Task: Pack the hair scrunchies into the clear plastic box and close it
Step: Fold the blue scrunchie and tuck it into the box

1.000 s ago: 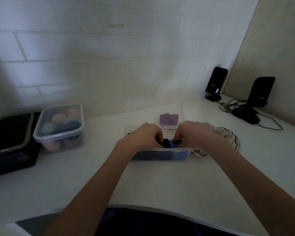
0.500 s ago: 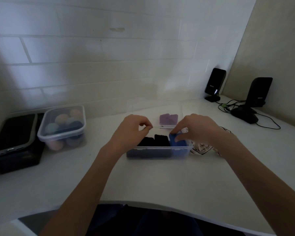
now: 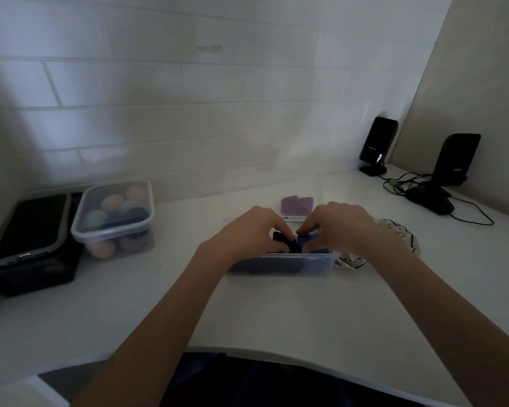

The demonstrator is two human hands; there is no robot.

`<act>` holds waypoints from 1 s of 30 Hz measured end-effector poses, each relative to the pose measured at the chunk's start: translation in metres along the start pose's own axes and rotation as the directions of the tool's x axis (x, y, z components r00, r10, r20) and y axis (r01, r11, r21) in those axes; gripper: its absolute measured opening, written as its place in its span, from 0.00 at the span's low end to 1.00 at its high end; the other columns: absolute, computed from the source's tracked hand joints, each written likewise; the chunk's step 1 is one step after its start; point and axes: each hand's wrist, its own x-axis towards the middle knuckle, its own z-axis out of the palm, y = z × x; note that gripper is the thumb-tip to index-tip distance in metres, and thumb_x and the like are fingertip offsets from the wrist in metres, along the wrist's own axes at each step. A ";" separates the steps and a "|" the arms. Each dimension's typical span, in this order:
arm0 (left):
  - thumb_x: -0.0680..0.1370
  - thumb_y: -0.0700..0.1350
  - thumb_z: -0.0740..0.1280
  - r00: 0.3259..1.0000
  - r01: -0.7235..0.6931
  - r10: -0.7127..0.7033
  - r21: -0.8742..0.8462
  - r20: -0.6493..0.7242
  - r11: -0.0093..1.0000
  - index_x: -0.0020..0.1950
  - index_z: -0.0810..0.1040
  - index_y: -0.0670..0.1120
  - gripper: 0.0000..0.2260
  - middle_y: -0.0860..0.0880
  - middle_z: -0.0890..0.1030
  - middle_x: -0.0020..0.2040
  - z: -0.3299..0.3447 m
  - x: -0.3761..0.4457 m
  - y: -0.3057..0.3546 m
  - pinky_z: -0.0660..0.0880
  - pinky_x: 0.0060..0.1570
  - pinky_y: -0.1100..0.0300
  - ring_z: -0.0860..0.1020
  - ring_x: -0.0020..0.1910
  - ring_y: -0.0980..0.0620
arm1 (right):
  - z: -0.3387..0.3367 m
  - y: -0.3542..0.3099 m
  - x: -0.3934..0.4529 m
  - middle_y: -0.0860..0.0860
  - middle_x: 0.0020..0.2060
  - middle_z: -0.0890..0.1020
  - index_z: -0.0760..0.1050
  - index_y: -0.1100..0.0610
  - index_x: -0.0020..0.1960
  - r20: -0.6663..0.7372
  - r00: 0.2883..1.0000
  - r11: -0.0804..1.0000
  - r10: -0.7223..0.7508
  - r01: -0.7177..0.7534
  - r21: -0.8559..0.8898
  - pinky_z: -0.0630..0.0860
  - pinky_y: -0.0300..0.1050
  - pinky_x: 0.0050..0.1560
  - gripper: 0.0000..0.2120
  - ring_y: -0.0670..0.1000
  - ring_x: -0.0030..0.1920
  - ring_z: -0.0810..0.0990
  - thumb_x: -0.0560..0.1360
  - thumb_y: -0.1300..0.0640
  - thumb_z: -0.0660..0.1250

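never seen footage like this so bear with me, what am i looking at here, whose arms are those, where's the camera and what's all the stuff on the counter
No machine here: these are a person's own bare arms. The single camera sits on their head, looking forward and down, so the arms reach in from the bottom.

Both hands work over a clear box on the white counter. The left hand pinches a black scrunchie, and the right hand presses a blue scrunchie down into the box. A white patterned scrunchie lies outside the box, just to its right.

Behind the box is a small purple item; I cannot tell what it is. On the left are a lidded tub of pastel balls and a phone on a black case. On the right stand two black speakers with cables.
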 end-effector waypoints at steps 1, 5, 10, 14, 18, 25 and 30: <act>0.71 0.42 0.71 0.998 -0.010 0.008 0.027 0.067 1.000 0.50 0.84 0.49 0.09 0.50 0.85 0.49 0.001 0.005 0.003 0.77 0.53 0.55 0.81 0.47 0.53 | -0.001 0.001 -0.001 0.43 0.49 0.83 0.79 0.38 0.55 -0.002 1.000 1.000 0.005 -0.005 0.004 0.69 0.40 0.38 0.15 0.48 0.43 0.76 0.68 0.41 0.70; 0.70 0.42 0.71 0.990 0.001 -0.013 0.083 0.137 0.997 0.50 0.84 0.50 0.10 0.49 0.85 0.46 0.007 0.017 0.001 0.79 0.50 0.52 0.81 0.43 0.52 | 0.001 0.005 -0.003 0.40 0.51 0.83 0.79 0.37 0.54 0.010 1.000 1.000 0.010 -0.010 0.011 0.71 0.40 0.40 0.13 0.47 0.47 0.79 0.69 0.44 0.70; 0.71 0.42 0.71 0.989 0.054 -0.061 0.056 0.138 0.997 0.55 0.82 0.46 0.12 0.47 0.84 0.52 0.012 0.019 -0.002 0.78 0.55 0.54 0.81 0.48 0.50 | 0.005 0.006 -0.005 0.44 0.57 0.81 0.75 0.40 0.61 -0.006 0.999 0.999 0.037 -0.037 0.022 0.69 0.41 0.45 0.19 0.50 0.54 0.78 0.70 0.43 0.69; 0.72 0.44 0.70 0.983 0.074 -0.082 0.056 0.162 0.996 0.54 0.81 0.46 0.11 0.45 0.83 0.51 0.012 0.021 -0.002 0.78 0.54 0.50 0.81 0.48 0.47 | 0.009 0.006 -0.008 0.43 0.53 0.81 0.78 0.38 0.53 -0.037 0.998 0.995 0.048 -0.044 0.087 0.67 0.41 0.43 0.10 0.48 0.48 0.76 0.71 0.45 0.68; 0.75 0.42 0.68 0.978 0.100 -0.110 0.063 0.177 0.993 0.64 0.74 0.46 0.18 0.45 0.81 0.58 0.015 0.026 0.002 0.75 0.57 0.57 0.79 0.55 0.48 | 0.014 0.006 -0.006 0.43 0.49 0.80 0.79 0.38 0.44 -0.076 0.996 0.995 0.050 -0.043 0.092 0.66 0.40 0.40 0.03 0.47 0.42 0.73 0.70 0.45 0.69; 0.77 0.39 0.64 0.975 0.072 -0.121 0.249 0.189 0.966 0.61 0.77 0.44 0.14 0.44 0.80 0.57 0.019 0.034 0.004 0.73 0.51 0.58 0.78 0.53 0.46 | 0.013 0.009 -0.002 0.42 0.46 0.80 0.82 0.37 0.46 0.021 0.999 0.997 -0.038 0.036 0.072 0.70 0.40 0.41 0.06 0.46 0.44 0.75 0.72 0.42 0.67; 0.77 0.41 0.64 0.971 0.054 -0.122 0.311 0.206 0.949 0.59 0.78 0.46 0.12 0.44 0.80 0.54 0.018 0.035 0.007 0.73 0.45 0.57 0.76 0.45 0.47 | 0.010 0.010 0.004 0.43 0.45 0.84 0.82 0.39 0.45 0.191 0.977 0.995 -0.094 0.089 0.035 0.74 0.42 0.45 0.09 0.49 0.46 0.80 0.74 0.45 0.63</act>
